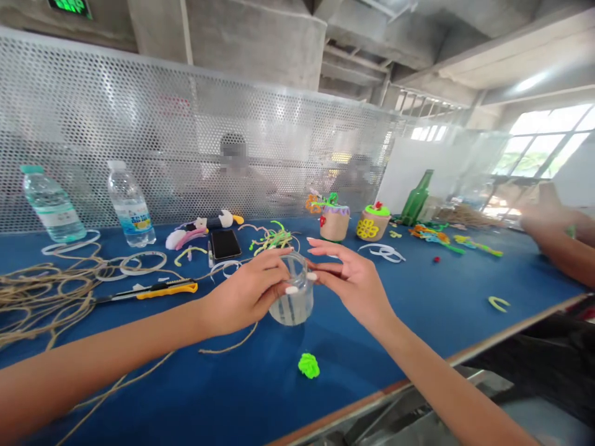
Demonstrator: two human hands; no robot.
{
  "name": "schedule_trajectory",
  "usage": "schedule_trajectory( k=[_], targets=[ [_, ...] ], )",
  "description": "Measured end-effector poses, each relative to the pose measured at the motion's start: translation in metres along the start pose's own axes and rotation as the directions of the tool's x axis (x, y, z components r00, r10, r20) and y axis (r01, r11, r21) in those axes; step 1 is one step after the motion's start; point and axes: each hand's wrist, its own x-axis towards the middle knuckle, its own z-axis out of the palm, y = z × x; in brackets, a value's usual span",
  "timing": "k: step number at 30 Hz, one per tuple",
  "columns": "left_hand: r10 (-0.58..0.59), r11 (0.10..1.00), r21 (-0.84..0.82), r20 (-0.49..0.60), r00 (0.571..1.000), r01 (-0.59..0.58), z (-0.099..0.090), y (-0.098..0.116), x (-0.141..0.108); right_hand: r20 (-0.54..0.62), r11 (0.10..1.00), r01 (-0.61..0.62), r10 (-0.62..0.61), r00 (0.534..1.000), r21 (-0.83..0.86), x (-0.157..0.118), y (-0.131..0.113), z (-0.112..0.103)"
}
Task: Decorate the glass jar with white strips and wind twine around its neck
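Note:
A clear, round jar (294,306) is held just above or on the blue table (232,396), near the middle of the view. My left hand (248,288) grips its left side near the rim, thumb in front. On the right side, my right hand (356,282) touches the jar near the rim with thumb and fingertips, its index finger raised. A bright green fuzzy ball (308,366) lies on the table in front of the jar. Behind the jar are loose green fuzzy stems (275,239) and a white strip loop (225,269).
Twine (46,285), a yellow cutter (167,289) and two water bottles (131,207) are at left. A phone (225,244), two decorated pots (334,223) and a green bottle (417,199) stand or lie farther back. Another person's arm (558,241) rests at the right.

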Motion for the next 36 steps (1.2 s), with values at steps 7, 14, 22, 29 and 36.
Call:
schedule_trajectory(
  k=[7,14,22,29,36],
  targets=[
    [-0.057,0.998,-0.019,-0.043,0.997,0.057,-0.010,0.012,-0.024,0.050,0.744,0.357,-0.401,0.915,-0.565,-0.014,-0.011,0.019],
    [0.028,0.995,0.099,-0.136,0.990,-0.015,-0.005,0.024,-0.047,0.232,0.550,0.503,-0.488,0.841,-0.667,-0.026,-0.027,0.045],
    [0.071,0.987,0.155,-0.180,0.981,-0.043,-0.003,0.023,-0.052,0.352,0.376,0.573,-0.512,0.784,-0.728,-0.029,-0.028,0.056],
    [-0.002,0.989,0.144,-0.232,0.973,0.037,0.001,0.027,-0.052,0.407,0.169,0.614,-0.612,0.679,-0.771,-0.029,-0.022,0.058],
    [-0.044,0.990,0.118,-0.236,0.971,0.073,0.002,0.029,-0.052,0.311,0.217,0.589,-0.682,0.662,-0.778,-0.028,-0.016,0.057]
  ],
)
